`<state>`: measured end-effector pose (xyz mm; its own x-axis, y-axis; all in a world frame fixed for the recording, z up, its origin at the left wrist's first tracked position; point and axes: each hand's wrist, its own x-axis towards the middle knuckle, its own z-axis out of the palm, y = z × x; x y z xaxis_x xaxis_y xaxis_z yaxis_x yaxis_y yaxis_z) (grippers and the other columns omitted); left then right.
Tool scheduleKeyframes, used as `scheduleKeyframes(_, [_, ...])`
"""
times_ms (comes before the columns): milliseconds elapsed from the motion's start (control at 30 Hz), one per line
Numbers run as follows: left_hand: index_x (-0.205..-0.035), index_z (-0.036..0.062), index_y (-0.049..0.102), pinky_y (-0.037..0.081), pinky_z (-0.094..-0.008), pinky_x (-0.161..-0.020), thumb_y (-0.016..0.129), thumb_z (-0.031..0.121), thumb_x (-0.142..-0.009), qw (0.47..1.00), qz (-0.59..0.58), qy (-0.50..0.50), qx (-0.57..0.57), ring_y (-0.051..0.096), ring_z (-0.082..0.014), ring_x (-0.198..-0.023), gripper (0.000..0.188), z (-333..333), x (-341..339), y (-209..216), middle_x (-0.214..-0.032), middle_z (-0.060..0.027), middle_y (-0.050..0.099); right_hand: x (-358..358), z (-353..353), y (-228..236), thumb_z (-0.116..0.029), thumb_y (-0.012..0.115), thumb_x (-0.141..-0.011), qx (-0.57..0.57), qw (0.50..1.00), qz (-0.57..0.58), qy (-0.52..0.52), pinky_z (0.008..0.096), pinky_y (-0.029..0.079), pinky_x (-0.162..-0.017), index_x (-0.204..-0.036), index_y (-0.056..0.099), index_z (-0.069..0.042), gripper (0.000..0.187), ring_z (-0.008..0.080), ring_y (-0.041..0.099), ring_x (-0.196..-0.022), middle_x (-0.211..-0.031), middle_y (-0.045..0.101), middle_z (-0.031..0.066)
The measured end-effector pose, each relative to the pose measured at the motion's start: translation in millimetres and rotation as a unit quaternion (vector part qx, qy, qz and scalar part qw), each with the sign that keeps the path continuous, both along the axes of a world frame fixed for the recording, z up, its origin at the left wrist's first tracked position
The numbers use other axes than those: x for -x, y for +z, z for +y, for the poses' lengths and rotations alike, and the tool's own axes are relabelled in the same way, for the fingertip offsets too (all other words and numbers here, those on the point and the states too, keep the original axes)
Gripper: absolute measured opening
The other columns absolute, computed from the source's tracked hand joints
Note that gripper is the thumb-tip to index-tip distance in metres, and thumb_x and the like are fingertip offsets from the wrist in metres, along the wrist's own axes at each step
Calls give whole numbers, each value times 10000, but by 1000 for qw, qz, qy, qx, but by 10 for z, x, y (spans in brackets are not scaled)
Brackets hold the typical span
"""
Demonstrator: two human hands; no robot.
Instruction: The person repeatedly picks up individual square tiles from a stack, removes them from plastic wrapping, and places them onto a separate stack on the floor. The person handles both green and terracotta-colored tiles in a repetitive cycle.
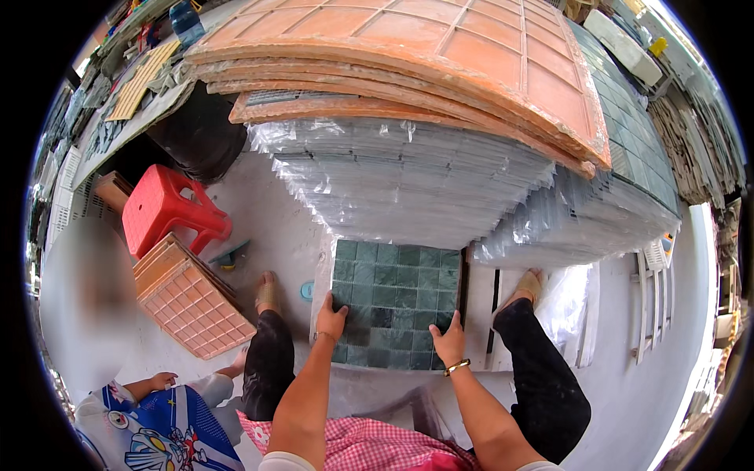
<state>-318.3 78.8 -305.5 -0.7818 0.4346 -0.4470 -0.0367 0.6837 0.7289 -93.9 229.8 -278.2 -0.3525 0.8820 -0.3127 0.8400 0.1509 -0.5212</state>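
A sheet of dark green square tiles lies low in front of me, between my feet, at the foot of a tall stack. My left hand grips its left edge, thumb on top. On the opposite edge, my right hand, with a gold bracelet at the wrist, holds on with its thumb over the tiles. The other fingers of both hands are partly hidden at the sheet's sides. Whether more sheets lie under this one I cannot tell.
Plastic-wrapped sheets rise in a stack ahead, topped by orange gridded trays. More tile sheets stand at the right. To the left are a red stool, leaning gridded trays and a person in blue-printed clothing. Pale pallet slats lie lower right.
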Motion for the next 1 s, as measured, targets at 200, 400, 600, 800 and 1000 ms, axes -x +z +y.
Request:
scheduleKeyframes(200, [-1224, 0, 305, 327, -305, -891, 555, 168, -703, 1000, -20, -14, -12, 419, -296, -1079, 601, 35, 19, -18, -1161, -206, 431, -51, 31, -59, -322, 624, -670, 7, 1000, -19, 19, 362, 376, -840, -1224, 236, 49, 771, 349, 444, -1013, -1122, 430, 247])
scheduleKeyframes(400, [-1159, -28, 383, 366, -309, -848, 529, 153, -731, 991, -18, 94, -94, 466, -296, -1025, 487, -378, 101, -429, -1080, -196, 495, -301, 231, -259, -181, 585, -751, 234, 944, 197, -126, 268, 350, -838, -1233, 258, 36, 621, 187, 455, -1020, -1114, 476, 159])
scheduleKeyframes(600, [-1078, -5, 474, 404, -363, -784, 509, 163, -736, 989, 34, 125, 73, 519, -334, -908, 382, -626, -343, -290, -957, -209, 548, -522, -111, -322, -181, 527, -777, 88, 969, 147, -179, 305, 399, -789, -1153, 382, 47, 463, 255, 521, -915, -1019, 530, 175])
scheduleKeyframes(800, [-1096, 29, 473, 405, -377, -781, 547, 153, -697, 990, 60, 76, 101, 515, -350, -899, 425, -640, -662, 22, -961, -213, 541, -327, -439, 38, -204, 557, -726, 62, 995, -38, -68, 376, 384, -817, -1154, 367, 50, 534, 352, 492, -946, -1033, 498, 241])
scheduleKeyframes(1000, [-1128, 18, 442, 405, -366, -797, 570, 170, -681, 990, 45, 18, 129, 513, -346, -909, 489, -623, -631, 137, -982, -208, 535, -416, -452, 89, -222, 574, -693, 58, 997, -43, -29, 390, 382, -820, -1179, 322, 49, 611, 368, 483, -952, -1039, 491, 250])
